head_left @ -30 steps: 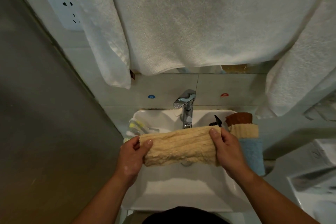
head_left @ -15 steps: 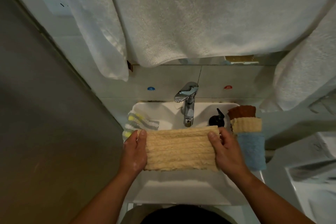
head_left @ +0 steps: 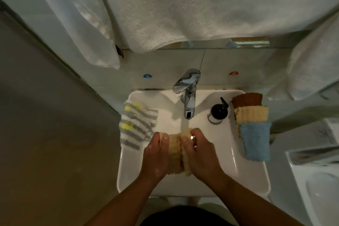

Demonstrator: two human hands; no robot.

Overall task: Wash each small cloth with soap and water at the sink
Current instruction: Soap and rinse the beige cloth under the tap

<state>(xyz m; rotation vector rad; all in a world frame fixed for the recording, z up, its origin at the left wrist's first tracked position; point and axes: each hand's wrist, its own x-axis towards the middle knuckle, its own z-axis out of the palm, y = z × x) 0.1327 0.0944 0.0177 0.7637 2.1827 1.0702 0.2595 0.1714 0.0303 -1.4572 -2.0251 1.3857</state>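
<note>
You gripped the bunched tan cloth (head_left: 175,149) in your left hand (head_left: 156,154) and right hand (head_left: 199,152) beneath the running faucet (head_left: 189,95).

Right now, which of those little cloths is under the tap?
The beige cloth bunched between the left hand and right hand, below the faucet. The striped cloth and the brown, beige and blue pile lie untouched on the sink edges.

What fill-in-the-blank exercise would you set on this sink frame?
The left hand and right hand grip the beige cloth directly under the faucet's running ____.
The striped cloth lies on the sink's ____ rim.
The nearest cloth of the stack right of the soap dispenser is ____.
Missing words: water, left, blue.
</note>
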